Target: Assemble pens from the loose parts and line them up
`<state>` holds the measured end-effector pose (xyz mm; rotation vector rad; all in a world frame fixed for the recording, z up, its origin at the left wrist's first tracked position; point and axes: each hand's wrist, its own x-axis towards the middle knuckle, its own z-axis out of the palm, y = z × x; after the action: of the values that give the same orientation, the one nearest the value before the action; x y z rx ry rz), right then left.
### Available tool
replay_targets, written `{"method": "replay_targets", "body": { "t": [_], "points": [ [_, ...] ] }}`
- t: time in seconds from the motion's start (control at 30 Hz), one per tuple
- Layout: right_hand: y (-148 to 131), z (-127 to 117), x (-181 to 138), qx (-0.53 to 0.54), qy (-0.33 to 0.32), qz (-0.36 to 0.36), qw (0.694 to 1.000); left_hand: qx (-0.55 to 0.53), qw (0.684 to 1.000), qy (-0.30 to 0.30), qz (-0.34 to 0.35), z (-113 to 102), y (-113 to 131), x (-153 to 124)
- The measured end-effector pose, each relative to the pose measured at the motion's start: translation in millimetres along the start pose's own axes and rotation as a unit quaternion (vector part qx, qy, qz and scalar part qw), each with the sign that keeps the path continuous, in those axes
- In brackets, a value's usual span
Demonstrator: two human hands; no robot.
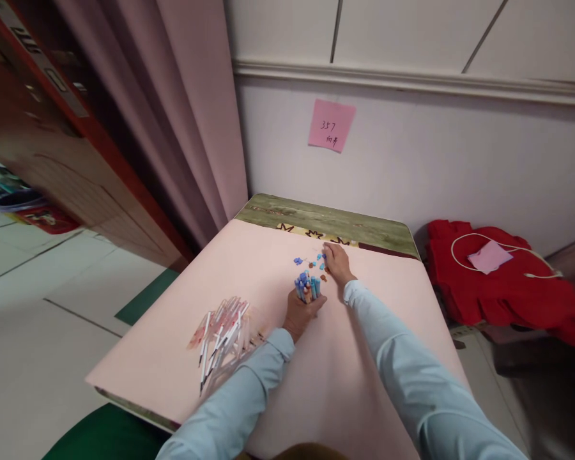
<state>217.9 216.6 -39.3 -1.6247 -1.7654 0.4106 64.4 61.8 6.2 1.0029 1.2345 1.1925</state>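
Note:
My left hand [301,314] is wrapped round an upright bundle of pens [315,287] in blue, light blue and orange-brown. Some small blue shapes show at the pens' tops. Just beyond the bundle, my right hand [339,263] reaches down to the table with its fingers bent together at the edge of a scatter of small blue and brown pieces [322,267]. Its fingertips are by a blue piece; whether they grip one is too small to make out. A separate blue piece [298,260] lies left of the scatter.
A loose pile of white sticks with dark tips [227,332] and pinkish clear ones lies at the left of the pink-covered table [364,396]. Red cloth [455,281] with a white cable is at the right. A pink note [332,126] hangs on the wall; a curtain [186,96] is left.

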Motion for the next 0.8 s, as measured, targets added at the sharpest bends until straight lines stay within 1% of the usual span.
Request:
{"method": "replay_targets", "body": {
  "t": [0.07, 0.13, 0.27, 0.37, 0.47, 0.57, 0.67, 0.73, 0.8],
  "points": [
    [-8, 10, -2, 0.003, -0.01, -0.016, 1.0, 0.005, 0.999, 0.048, 0.017, 1, 3, 0],
    [-16, 18, -3, 0.006, -0.021, -0.033, 0.999, -0.007, 0.997, 0.076, 0.021, -3, 9, 0],
    [-33, 25, -10, 0.017, -0.043, -0.067, 0.997, -0.033, 0.994, 0.101, -0.019, -23, 23, -2],
    [-46, 28, -23, 0.03, -0.061, -0.095, 0.993, -0.041, 0.993, 0.102, -0.05, -41, 33, -2],
    [-56, 29, -37, 0.04, -0.08, -0.118, 0.989, -0.053, 0.992, 0.078, -0.086, -53, 42, -4],
    [-61, 29, -49, 0.05, -0.092, -0.129, 0.986, -0.08, 0.987, 0.035, -0.138, -59, 48, -12],
    [-68, 23, -58, 0.057, -0.099, -0.124, 0.986, -0.109, 0.977, -0.017, -0.185, -63, 49, -23],
    [-78, 14, -63, 0.077, -0.083, -0.109, 0.988, -0.121, 0.967, -0.061, -0.217, -66, 46, -29],
    [-91, 1, -67, 0.131, -0.058, -0.082, 0.986, -0.124, 0.956, -0.105, -0.244, -68, 43, -33]
  ]
}}
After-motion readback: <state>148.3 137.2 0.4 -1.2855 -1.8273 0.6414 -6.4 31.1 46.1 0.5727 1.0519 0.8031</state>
